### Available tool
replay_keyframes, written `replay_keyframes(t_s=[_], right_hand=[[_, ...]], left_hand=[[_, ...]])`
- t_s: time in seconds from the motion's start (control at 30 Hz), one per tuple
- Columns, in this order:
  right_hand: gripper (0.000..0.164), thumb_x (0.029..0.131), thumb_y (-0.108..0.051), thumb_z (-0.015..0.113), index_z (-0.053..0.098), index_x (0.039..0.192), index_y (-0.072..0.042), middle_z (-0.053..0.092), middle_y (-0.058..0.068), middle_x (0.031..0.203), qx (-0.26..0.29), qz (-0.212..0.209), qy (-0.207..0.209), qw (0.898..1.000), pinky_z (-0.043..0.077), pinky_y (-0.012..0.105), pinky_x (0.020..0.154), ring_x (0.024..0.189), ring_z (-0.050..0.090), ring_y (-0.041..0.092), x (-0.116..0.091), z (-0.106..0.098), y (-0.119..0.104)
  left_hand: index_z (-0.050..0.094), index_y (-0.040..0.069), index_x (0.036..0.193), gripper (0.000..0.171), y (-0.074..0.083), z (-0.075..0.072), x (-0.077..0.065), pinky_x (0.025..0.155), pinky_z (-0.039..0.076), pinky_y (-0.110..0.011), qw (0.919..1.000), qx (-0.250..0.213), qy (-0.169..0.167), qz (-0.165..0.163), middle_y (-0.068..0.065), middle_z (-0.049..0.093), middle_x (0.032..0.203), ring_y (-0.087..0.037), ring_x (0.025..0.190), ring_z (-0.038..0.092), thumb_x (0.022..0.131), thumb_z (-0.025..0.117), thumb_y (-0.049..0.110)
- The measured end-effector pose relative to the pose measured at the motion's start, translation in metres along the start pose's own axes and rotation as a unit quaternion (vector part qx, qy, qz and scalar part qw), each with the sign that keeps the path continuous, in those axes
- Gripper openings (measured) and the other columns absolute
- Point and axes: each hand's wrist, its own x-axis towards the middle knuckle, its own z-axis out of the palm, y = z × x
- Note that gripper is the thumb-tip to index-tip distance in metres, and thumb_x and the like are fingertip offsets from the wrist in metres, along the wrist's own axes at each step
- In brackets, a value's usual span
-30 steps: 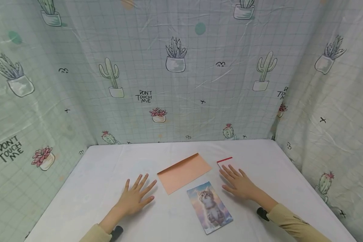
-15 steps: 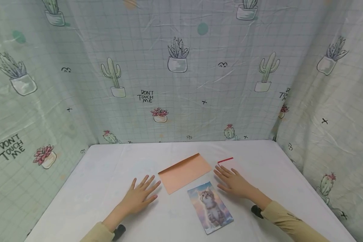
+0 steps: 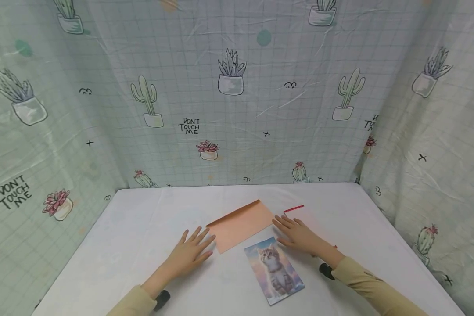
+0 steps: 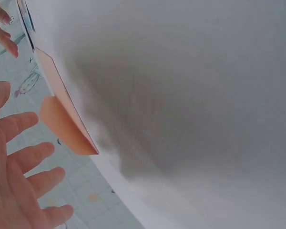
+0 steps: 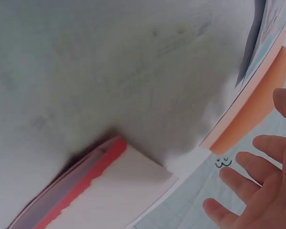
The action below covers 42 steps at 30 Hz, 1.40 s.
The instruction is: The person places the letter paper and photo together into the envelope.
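A peach-orange envelope (image 3: pixel 241 228) lies on the white table with its long flap raised along the far side. My left hand (image 3: pixel 187 255), fingers spread, hovers at its left corner. On the other side, my right hand (image 3: pixel 300 237) is stretched out palm down, its fingertips overlapping the envelope's right end in the head view. Neither hand holds anything. Nearer to me lies a card (image 3: pixel 274 271) with a kitten picture. A white, flat folded paper piece with a red strip (image 5: pixel 133 176) sits under and behind the right hand, which hides part of it in the head view.
The white-covered table (image 3: pixel 142 219) ends at a far edge against a cactus-print curtain (image 3: pixel 237 109). The same cloth hangs at both sides. A dark strap device (image 3: pixel 326 271) sits on the right wrist, another (image 3: pixel 163 300) on the left.
Both hands have moved inward toward the envelope, the left one rightward and the right one leftward. More of the red-striped paper's surroundings show now. Envelope and card stay in place.
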Motion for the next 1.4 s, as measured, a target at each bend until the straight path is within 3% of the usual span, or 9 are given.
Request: replay_keyframes(t_s=[0.47,0.6,0.9,1.1,1.4], right_hand=[[0.055,0.087,-0.032,0.054,0.04,0.133,-0.004,0.039,0.016,0.139,-0.012,-0.028,0.019,0.999,0.038,0.052,0.093,0.124,0.042,0.034,0.016,0.002,-0.002],[0.055,0.088,-0.031,0.053,0.04,0.134,-0.004,0.036,0.016,0.141,-0.01,-0.032,0.005,0.999,0.037,0.052,0.094,0.125,0.039,0.034,0.023,0.001,-0.005],[0.053,0.088,-0.03,0.054,0.041,0.133,-0.005,0.038,0.015,0.14,-0.039,-0.042,-0.005,0.998,0.038,0.054,0.092,0.125,0.039,0.033,0.038,0.003,-0.007],[0.053,0.09,-0.034,0.05,0.039,0.135,-0.008,0.034,0.013,0.142,-0.052,-0.048,-0.027,0.997,0.037,0.054,0.094,0.129,0.035,0.031,0.046,0.006,-0.008],[0.054,0.088,-0.035,0.052,0.04,0.134,-0.01,0.037,0.011,0.141,-0.089,-0.071,-0.003,0.994,0.039,0.053,0.09,0.128,0.037,0.029,0.06,0.016,-0.005]], left_hand=[[0.047,0.015,0.13,0.045,0.004,0.005,0.012,0.101,0.027,-0.057,0.9963,0.044,0.003,0.074,-0.011,0.044,0.137,-0.032,0.128,0.038,0.092,0.043,0.039],[0.048,0.016,0.129,0.044,0.003,0.007,0.015,0.101,0.028,-0.056,0.9935,0.065,-0.009,0.093,-0.01,0.046,0.135,-0.031,0.127,0.039,0.092,0.043,0.039],[0.05,0.019,0.127,0.042,0.002,0.01,0.021,0.1,0.029,-0.057,0.9904,0.086,-0.017,0.107,-0.011,0.045,0.136,-0.032,0.126,0.04,0.09,0.047,0.038],[0.049,0.024,0.129,0.041,0.002,0.009,0.021,0.098,0.026,-0.062,0.9916,0.07,-0.032,0.104,-0.015,0.04,0.138,-0.037,0.127,0.037,0.09,0.048,0.038],[0.046,0.029,0.13,0.046,0.0,0.006,0.022,0.098,0.022,-0.065,0.9912,0.066,-0.059,0.098,-0.019,0.04,0.137,-0.04,0.128,0.033,0.087,0.049,0.044]])
